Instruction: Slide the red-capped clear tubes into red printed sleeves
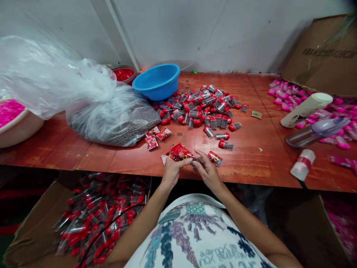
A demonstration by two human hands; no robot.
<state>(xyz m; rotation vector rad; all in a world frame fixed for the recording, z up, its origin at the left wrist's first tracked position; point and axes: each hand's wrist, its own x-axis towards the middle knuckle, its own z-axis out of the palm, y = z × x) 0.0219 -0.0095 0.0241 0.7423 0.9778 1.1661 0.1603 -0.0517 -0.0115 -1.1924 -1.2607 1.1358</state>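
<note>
My left hand (pixel 172 172) is closed at the table's front edge, its thumb lying over red printed wrappers (pixel 179 151). My right hand (pixel 208 172) meets it from the right, fingers pinched around something small and dark that the fingers mostly hide. Just beyond the right fingers lies a filled red packet (pixel 215 158). A few similar red packets (pixel 151 142) rest to the left, farther back. Behind them spreads a heap of small clear bottles (pixel 208 106) with red caps and dark beads inside; a few loose bottles (pixel 225 145) lie nearer.
A blue basin (pixel 156 83) and a plastic bag of dark beads (pixel 117 119) stand back left. At right are a white cylinder (pixel 306 109), a purple-lidded bottle (pixel 316 132), a tape roll (pixel 303 164) and pink-capped bottles (pixel 290 93). Below the table, a carton (pixel 36 234) holds red-capped bottles.
</note>
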